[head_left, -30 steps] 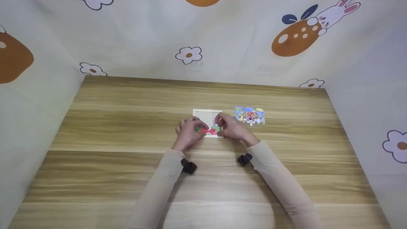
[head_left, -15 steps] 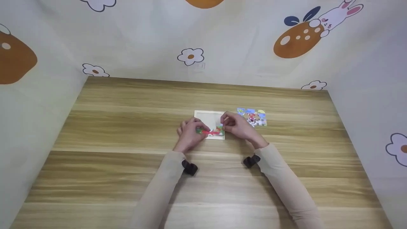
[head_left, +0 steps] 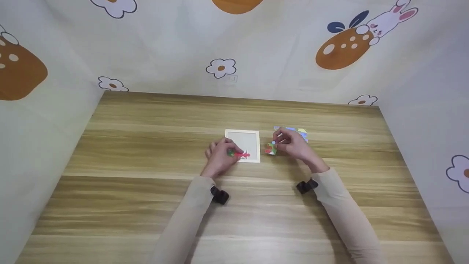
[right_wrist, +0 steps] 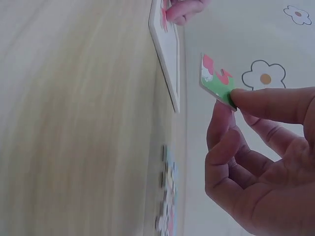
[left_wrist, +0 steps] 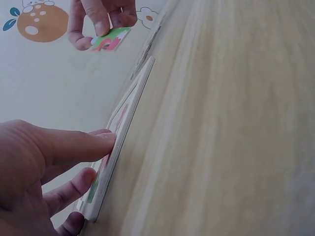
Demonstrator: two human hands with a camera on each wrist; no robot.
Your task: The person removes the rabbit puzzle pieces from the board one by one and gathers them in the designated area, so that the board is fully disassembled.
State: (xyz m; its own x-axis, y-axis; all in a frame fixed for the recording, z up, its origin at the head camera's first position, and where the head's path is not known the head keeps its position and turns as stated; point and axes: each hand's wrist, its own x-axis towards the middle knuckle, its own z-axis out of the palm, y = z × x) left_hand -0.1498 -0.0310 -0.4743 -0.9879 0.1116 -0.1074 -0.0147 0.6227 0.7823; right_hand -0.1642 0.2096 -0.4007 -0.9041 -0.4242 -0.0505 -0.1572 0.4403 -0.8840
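Observation:
A white square puzzle frame (head_left: 258, 146) lies on the wooden table. My left hand (head_left: 221, 153) rests at its near left corner, fingertips pressing on red and green puzzle pieces (head_left: 244, 155) along the near side. The left wrist view shows an extended finger (left_wrist: 81, 145) on top of the frame. To the right of the frame, my right hand (head_left: 295, 146) pinches a green and red puzzle piece (right_wrist: 215, 78) between thumb and finger, tilted and raised above the table in the right wrist view.
Behind my right hand lies a group of colourful puzzle pieces (head_left: 303, 135), partly hidden by it. A patterned cloth wall (head_left: 263, 47) encloses the table (head_left: 146, 139) at the back and sides. A black wrist camera (head_left: 220, 195) sits on each sleeve.
My right hand has lifted the green and red piece out of the frame's near right corner and moved right with it. My left hand stays pressed on the frame.

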